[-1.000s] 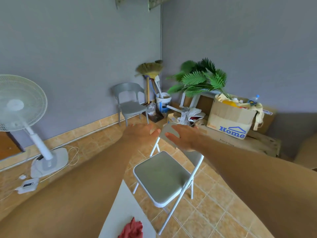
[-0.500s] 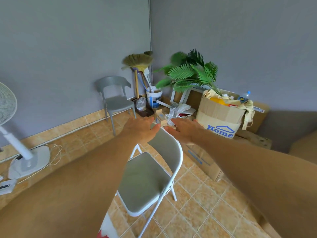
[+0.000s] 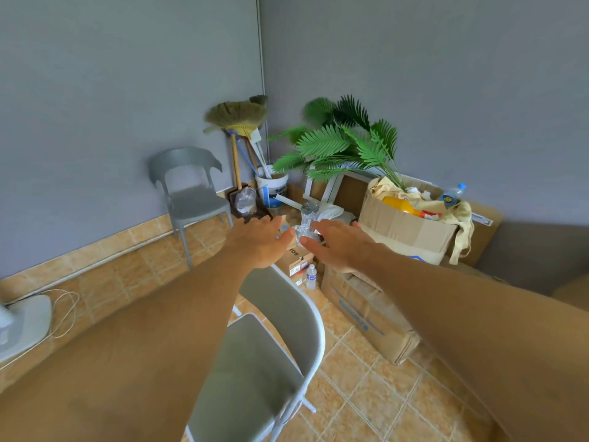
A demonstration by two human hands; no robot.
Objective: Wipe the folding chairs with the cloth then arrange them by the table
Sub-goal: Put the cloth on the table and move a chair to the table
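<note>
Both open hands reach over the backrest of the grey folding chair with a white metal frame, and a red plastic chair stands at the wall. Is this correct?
One thing is wrong: in the head view the moulded plastic chair at the wall is grey, not red. The rest is right.

Left hand [image 3: 261,242], right hand [image 3: 339,247] outstretched, palms down, above folding chair [image 3: 283,317].

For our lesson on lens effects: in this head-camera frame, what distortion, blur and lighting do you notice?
Head view: wide-angle distortion tilts the corner pipe and stretches the folding chair near the bottom edge; the upper fronds of the palm plant look smeared; light is soft and even, without glare.
</note>
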